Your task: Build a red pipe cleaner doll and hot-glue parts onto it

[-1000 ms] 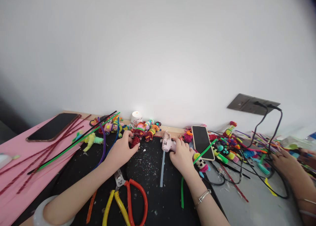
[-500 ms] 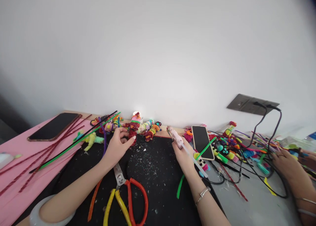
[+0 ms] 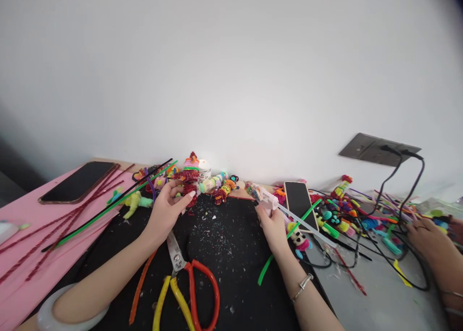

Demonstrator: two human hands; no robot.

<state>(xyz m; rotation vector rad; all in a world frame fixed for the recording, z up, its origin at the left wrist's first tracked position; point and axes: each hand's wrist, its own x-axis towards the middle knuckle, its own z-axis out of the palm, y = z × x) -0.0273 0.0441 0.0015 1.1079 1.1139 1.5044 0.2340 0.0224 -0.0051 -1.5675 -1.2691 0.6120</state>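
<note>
My left hand is closed on a red pipe-cleaner doll, held upright with thumb and fingers at its lower body. The doll has a pink and green band round its head and a red peak on top. In my right hand is a pale hot glue gun, a clear glue stick sticking out of its back. Its nozzle end, smeared with coloured bits, points left, apart from the doll. Scissors with one red and one yellow handle lie between my forearms.
Several finished pipe-cleaner figures lie along the wall, near a white cup. Left are a phone and loose pipe cleaners. Right are another phone, a pile of coloured pieces, black cables and another person's hand.
The doll has turned more upright, raised slightly and to the left in my left hand. My right hand has turned the glue gun, so its glue stick now slants further right.
</note>
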